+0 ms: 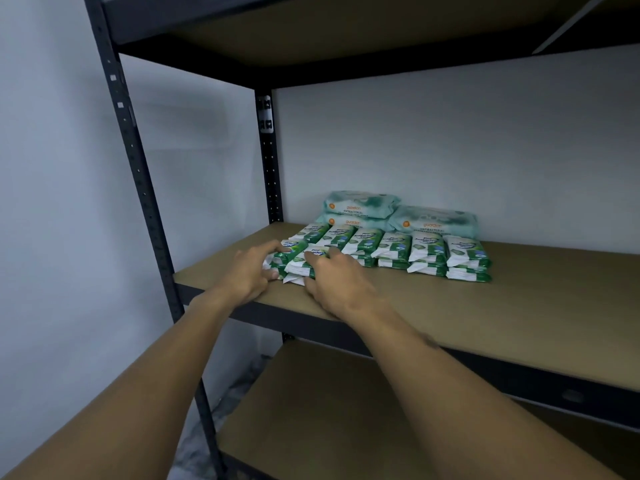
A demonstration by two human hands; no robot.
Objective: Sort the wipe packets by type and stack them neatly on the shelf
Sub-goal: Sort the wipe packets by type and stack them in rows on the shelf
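Note:
Small green-and-white wipe packets (pixel 429 254) stand in a row of low stacks on the brown shelf board (pixel 485 306). Behind them lie three larger pale teal packets (pixel 434 221), two stacked at the left (pixel 360 206) and one alone at the right. At the row's left end, two small stacks (pixel 301 261) sit nearer the front edge. My left hand (pixel 252 271) grips the left side of these stacks, fingers curled over the top packet. My right hand (pixel 337 282) holds their right side, thumb below and fingers on top.
Black metal uprights (pixel 138 174) frame the shelving at the left, against a white wall. Another brown board (pixel 329 427) lies below and one sits overhead (pixel 346 32). The shelf's right half and front strip are bare board.

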